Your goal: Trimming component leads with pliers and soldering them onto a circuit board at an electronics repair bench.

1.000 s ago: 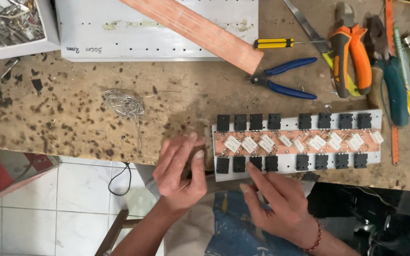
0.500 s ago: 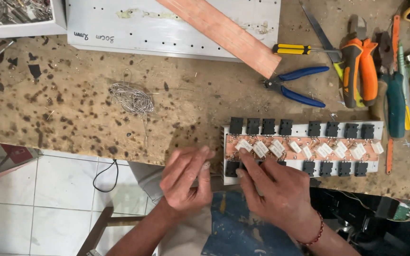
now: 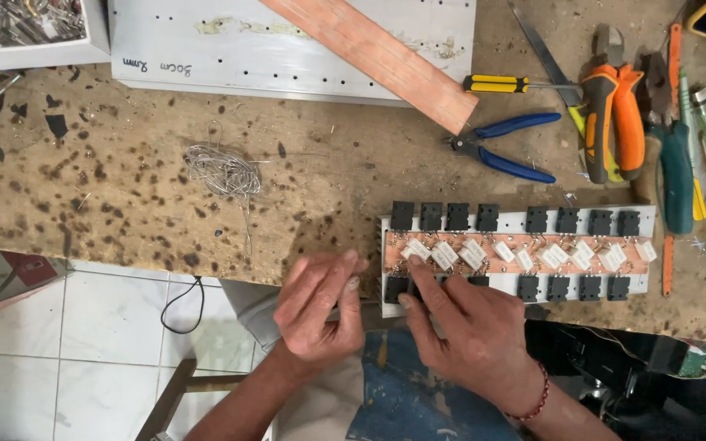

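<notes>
While the left hand [image 3: 320, 306] curls closed just left of it, the right hand [image 3: 463, 322] presses spread fingers onto the near-left end of the heatsink board [image 3: 516, 249], whose long axis runs left-right.

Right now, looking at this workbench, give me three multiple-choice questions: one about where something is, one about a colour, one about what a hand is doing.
1. Where does the tangle of thin wire lie?
A. left of the component board
B. on the board
C. inside the grey tray

2. What colour are the handles of the pliers beside the copper strip?
A. red
B. blue
C. green

3. What is the right hand doing?
A. gripping the yellow-handled screwdriver
B. resting flat on the floor
C. fingers touching the board's left end

Answers: 1 A, the wire sits on bare benchtop to the left. 2 B, both handles are blue. 3 C, its fingertips lie on the copper rail.
</notes>
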